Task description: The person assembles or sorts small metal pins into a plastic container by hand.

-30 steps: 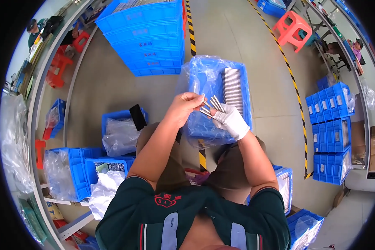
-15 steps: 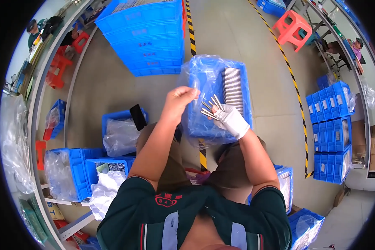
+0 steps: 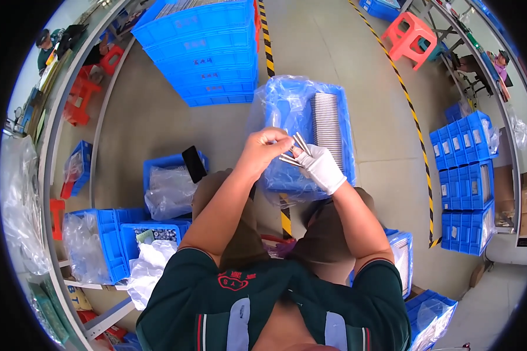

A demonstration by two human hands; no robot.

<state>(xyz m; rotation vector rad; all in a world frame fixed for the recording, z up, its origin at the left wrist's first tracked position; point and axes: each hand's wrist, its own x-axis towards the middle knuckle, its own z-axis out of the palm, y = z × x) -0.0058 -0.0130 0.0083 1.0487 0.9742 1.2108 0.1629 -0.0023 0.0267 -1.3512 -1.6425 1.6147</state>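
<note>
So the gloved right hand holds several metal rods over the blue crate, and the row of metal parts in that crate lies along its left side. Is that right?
Not quite: the row of metal parts lies along the right side of the blue crate, as the head view shows. The gloved right hand does hold several metal rods over it.

The head view looks steeply down and forward from above the wearer's dark-green short-sleeved shirt [image 3: 269, 281], near the bare left hand [image 3: 263, 151] and white-gloved right hand [image 3: 322, 168], which sit mid-view; its wide fisheye field reaches the stacked blue plastic crates [image 3: 208, 61] beyond the left hand.
</note>
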